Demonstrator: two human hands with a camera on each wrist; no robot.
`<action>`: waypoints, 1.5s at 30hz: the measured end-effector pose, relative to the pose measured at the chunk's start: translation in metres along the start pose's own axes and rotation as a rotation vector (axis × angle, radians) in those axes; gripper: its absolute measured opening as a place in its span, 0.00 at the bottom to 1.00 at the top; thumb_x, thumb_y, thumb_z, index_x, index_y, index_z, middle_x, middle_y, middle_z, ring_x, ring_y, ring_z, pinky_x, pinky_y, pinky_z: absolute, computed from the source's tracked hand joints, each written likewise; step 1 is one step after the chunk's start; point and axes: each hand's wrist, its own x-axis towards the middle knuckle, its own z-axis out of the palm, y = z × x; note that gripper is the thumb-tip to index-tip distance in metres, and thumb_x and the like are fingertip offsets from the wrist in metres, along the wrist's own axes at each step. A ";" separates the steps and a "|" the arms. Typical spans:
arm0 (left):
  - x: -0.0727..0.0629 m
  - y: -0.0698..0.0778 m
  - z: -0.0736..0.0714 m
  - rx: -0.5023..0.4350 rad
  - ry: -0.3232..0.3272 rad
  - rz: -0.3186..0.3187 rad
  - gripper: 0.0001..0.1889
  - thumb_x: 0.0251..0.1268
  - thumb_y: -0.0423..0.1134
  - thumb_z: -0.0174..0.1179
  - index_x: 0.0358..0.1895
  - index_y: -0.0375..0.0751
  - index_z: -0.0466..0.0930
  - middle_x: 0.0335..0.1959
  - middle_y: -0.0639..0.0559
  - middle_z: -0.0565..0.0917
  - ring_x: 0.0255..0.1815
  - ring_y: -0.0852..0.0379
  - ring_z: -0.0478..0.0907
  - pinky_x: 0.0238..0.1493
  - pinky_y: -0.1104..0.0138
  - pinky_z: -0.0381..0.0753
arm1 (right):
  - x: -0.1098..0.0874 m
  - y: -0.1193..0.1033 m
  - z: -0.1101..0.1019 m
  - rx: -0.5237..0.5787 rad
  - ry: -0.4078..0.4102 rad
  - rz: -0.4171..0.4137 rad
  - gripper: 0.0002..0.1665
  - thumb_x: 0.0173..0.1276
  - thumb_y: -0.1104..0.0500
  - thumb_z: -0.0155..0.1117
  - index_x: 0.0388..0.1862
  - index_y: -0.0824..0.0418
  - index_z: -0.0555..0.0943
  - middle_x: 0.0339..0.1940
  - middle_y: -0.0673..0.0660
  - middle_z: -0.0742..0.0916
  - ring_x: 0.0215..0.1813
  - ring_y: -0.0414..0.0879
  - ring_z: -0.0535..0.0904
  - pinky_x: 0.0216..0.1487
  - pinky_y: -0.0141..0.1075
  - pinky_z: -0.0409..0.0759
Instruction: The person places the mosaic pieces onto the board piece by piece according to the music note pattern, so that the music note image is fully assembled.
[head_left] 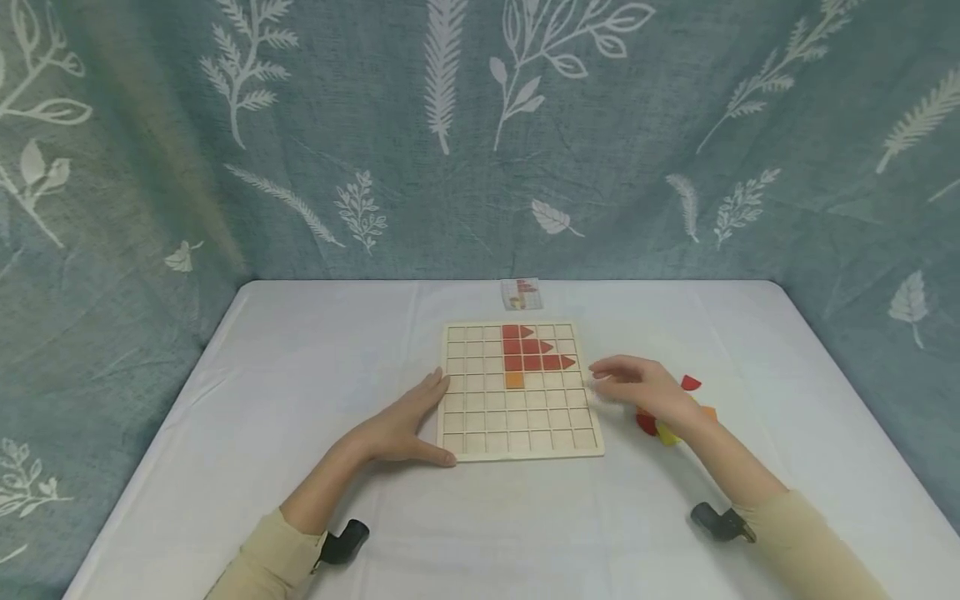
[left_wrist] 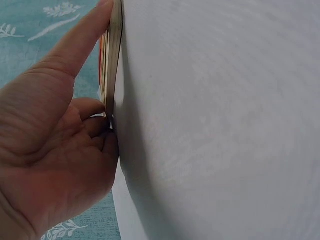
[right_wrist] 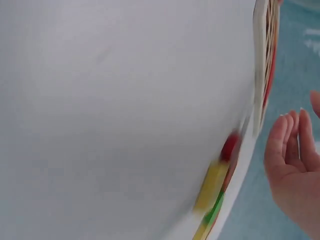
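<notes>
A square wooden grid board (head_left: 476, 421) lies on the table. Its left edge and near left corner are touched by my left hand (head_left: 401, 423), with the thumb (left_wrist: 82, 42) along the near edge. Red pieces (head_left: 531, 362) form three rows with pointed right ends in the far part of the grid, and one orange square (head_left: 514, 380) sits just below them. My right hand (head_left: 648, 390) hovers just right of the board, fingers loosely bent, with nothing visible in it. Loose pieces (head_left: 667, 435) in red, yellow and orange lie partly hidden beneath it; a green one (right_wrist: 215, 207) shows in the right wrist view.
A small picture card (head_left: 521, 294) with a grid pattern lies behind the board at the table's far edge. A lone red piece (head_left: 691, 382) is beyond the right wrist. White cloth covers the table (head_left: 315, 367), and a patterned green curtain (head_left: 420, 208) hangs behind it.
</notes>
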 end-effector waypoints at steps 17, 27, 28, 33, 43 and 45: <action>-0.001 -0.002 0.000 -0.006 0.008 -0.011 0.63 0.43 0.56 0.77 0.77 0.34 0.45 0.79 0.39 0.42 0.79 0.42 0.38 0.75 0.47 0.45 | -0.031 0.035 -0.037 -0.337 0.056 -0.026 0.17 0.64 0.59 0.69 0.51 0.61 0.83 0.49 0.59 0.85 0.48 0.53 0.77 0.48 0.43 0.80; -0.001 0.000 0.001 -0.005 0.014 -0.011 0.63 0.43 0.55 0.77 0.77 0.34 0.45 0.79 0.39 0.42 0.79 0.42 0.38 0.75 0.48 0.45 | -0.034 0.033 -0.040 -0.388 0.044 -0.069 0.15 0.62 0.61 0.70 0.49 0.61 0.84 0.42 0.54 0.83 0.42 0.49 0.76 0.41 0.39 0.78; -0.001 0.000 0.001 -0.004 0.015 -0.011 0.63 0.43 0.55 0.77 0.77 0.34 0.45 0.79 0.40 0.42 0.79 0.42 0.38 0.75 0.48 0.45 | -0.034 0.034 -0.041 -0.388 0.043 -0.071 0.15 0.62 0.62 0.70 0.49 0.61 0.84 0.41 0.54 0.83 0.42 0.49 0.76 0.41 0.39 0.78; 0.000 -0.002 0.002 0.002 0.016 -0.013 0.63 0.42 0.55 0.77 0.78 0.34 0.45 0.79 0.40 0.42 0.79 0.43 0.38 0.75 0.48 0.46 | -0.034 0.035 -0.042 -0.389 0.044 -0.059 0.15 0.63 0.61 0.69 0.49 0.60 0.84 0.42 0.54 0.83 0.44 0.50 0.76 0.43 0.39 0.79; 0.001 -0.002 0.003 0.008 0.020 -0.017 0.64 0.41 0.56 0.77 0.78 0.35 0.45 0.79 0.40 0.42 0.79 0.42 0.39 0.75 0.48 0.46 | -0.042 0.043 -0.053 -0.384 0.103 -0.046 0.21 0.63 0.59 0.70 0.55 0.61 0.82 0.50 0.59 0.84 0.49 0.54 0.77 0.46 0.43 0.82; 0.001 -0.002 0.003 0.009 0.020 -0.018 0.64 0.41 0.56 0.77 0.78 0.35 0.45 0.79 0.40 0.42 0.79 0.42 0.39 0.75 0.48 0.46 | -0.044 0.044 -0.055 -0.390 0.118 -0.061 0.21 0.63 0.59 0.70 0.55 0.61 0.82 0.52 0.60 0.84 0.50 0.54 0.77 0.46 0.44 0.81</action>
